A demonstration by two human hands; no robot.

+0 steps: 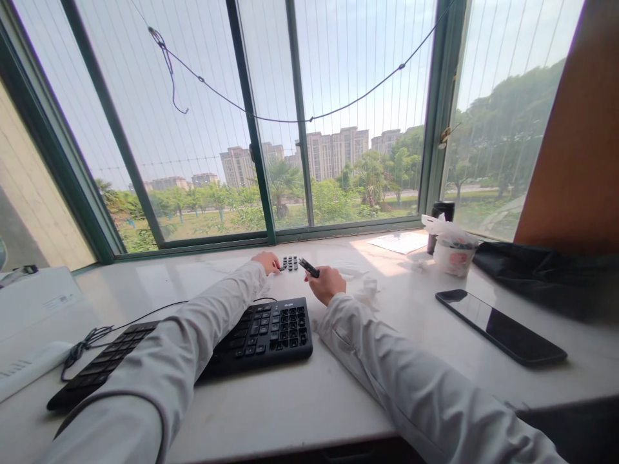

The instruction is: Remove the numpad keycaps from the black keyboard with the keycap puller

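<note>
1. White counter (300,399) under a wide window (338,96); all places below are given relative to the black keyboard (271,332) lying on it.
2. Both arms in white sleeves reach forward past the keyboard. Left forearm crosses over the keyboard's middle, sleeve resting on the keys; right forearm runs just beside the keyboard's right end.
3. Black phone (500,325), screen up, well to the right of the keyboard. Dark cloth bundle (546,270) farther right, behind the phone.
4. White paper cup (452,254) stuffed with crumpled tissue, far right and beyond the keyboard; a dark cylinder (442,216) stands just behind it.
5. White box (33,299) left of the keyboard; the keyboard's cable (87,338) coils near it.
6. Right hand (329,283) beyond the keyboard's right end, fingers curled closed around a small black tool (308,267), its tip pointing left and up.
7. Left hand (267,261) beyond the keyboard's far edge, palm down, fingertips touching a cluster of small black keycaps (290,263); whether it pinches one cannot be told.
8. Keycaps sit on the counter between the two hands, just beyond the keyboard.
</note>
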